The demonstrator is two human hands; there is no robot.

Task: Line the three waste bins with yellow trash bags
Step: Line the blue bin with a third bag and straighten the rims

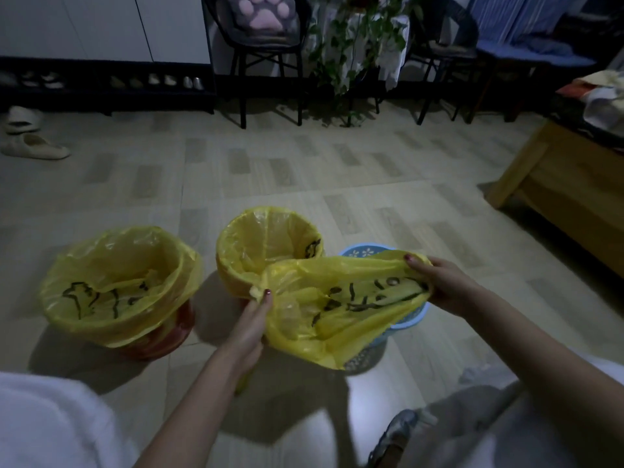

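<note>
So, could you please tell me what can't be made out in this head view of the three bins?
- Blue bin: mostly hidden by the yellow bag stretched between left hand and right hand.
- Black print on that bag: crumpled, unreadable.
- Middle bin: body fully covered by its liner.
- Red bin: inside hidden by its liner.
- Shoes on the rack: too dark.

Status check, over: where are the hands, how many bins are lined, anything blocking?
Left hand and right hand pinch third yellow bag open over blue bin. Red bin and middle bin already lined. Nothing in the way.
</note>
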